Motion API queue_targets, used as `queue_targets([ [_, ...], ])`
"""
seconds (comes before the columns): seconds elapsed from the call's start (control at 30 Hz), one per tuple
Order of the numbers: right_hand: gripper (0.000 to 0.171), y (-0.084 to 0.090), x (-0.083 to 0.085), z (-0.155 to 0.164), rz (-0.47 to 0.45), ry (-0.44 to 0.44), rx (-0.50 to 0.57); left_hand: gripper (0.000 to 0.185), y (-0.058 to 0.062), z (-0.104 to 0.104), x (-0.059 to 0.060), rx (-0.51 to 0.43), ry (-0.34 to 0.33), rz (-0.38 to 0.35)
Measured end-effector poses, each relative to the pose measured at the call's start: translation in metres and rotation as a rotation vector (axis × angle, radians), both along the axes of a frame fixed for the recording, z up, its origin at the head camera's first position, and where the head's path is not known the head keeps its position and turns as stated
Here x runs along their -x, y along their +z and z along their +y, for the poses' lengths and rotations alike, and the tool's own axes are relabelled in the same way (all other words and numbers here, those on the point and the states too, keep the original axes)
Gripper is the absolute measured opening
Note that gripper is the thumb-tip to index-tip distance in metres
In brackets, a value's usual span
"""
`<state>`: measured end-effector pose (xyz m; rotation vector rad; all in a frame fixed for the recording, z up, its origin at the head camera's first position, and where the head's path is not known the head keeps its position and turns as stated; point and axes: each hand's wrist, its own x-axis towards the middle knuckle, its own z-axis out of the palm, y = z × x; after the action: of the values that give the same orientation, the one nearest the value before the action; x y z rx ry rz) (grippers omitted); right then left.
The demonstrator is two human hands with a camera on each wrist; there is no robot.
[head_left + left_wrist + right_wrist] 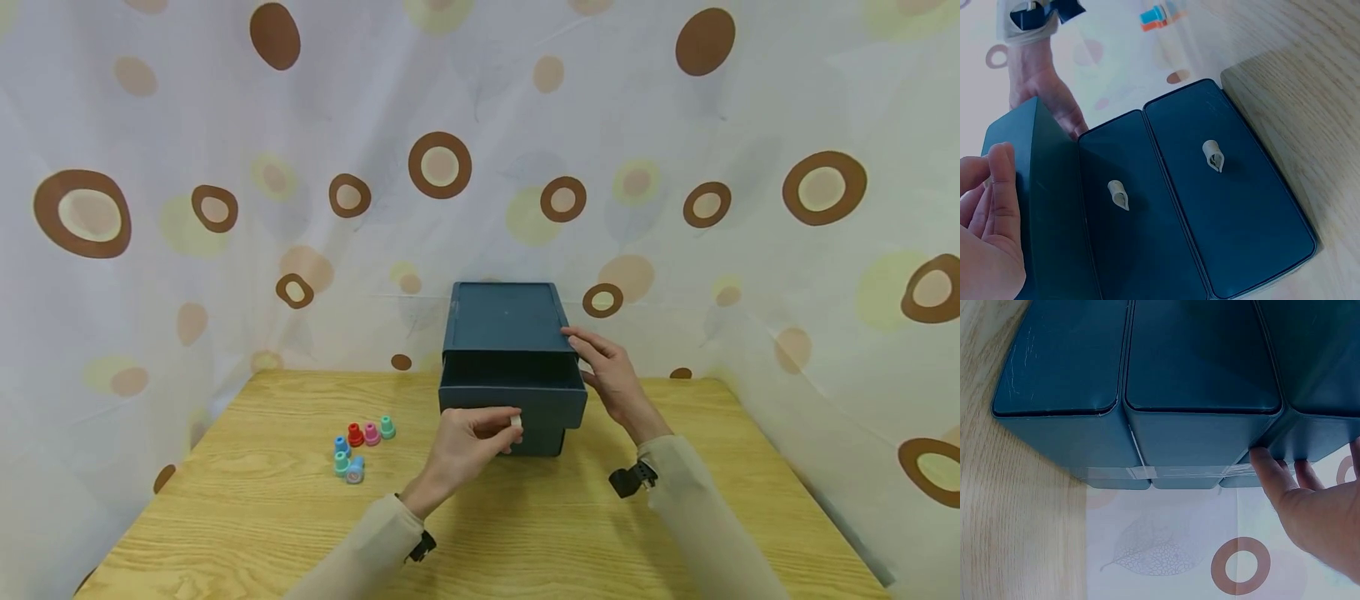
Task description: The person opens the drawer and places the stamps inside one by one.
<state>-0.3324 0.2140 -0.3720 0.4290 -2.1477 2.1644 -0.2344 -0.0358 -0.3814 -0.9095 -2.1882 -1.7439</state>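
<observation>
A dark blue drawer cabinet [506, 317] stands at the back of the table, its top drawer [555, 407] pulled partly out. Between thumb and fingertips, my left hand [463, 443] pinches the small whitish knob [516, 422] on that drawer's front. The fingers of my right hand [617, 379] rest against the cabinet's right side, near the top edge; the right wrist view shows this hand [1316, 509] beside the top section. Two lower drawers stay closed in the left wrist view, with whitish knobs: the middle knob [1118, 194] and the bottom knob [1212, 155].
Left of the cabinet, several small coloured pieces like toy stamps lie grouped on the wooden table [247, 517], among them a red one [355, 435] and a pink one [372, 434]. Behind hangs a spotted curtain [495, 100]. Clear tape [1179, 472] crosses the cabinet's side.
</observation>
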Motion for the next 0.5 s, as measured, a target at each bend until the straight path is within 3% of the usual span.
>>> queue_targets([
  [0.37, 0.054, -0.002, 0.002, 0.001, 0.011, -0.001, -0.048, 0.025, -0.025, -0.002, 0.015, -0.042, -0.034, 0.049],
  [0.5, 0.055, -0.001, 0.001, 0.003, 0.009, 0.016, -0.055, 0.025, -0.030, -0.001, 0.015, -0.063, -0.042, 0.092],
])
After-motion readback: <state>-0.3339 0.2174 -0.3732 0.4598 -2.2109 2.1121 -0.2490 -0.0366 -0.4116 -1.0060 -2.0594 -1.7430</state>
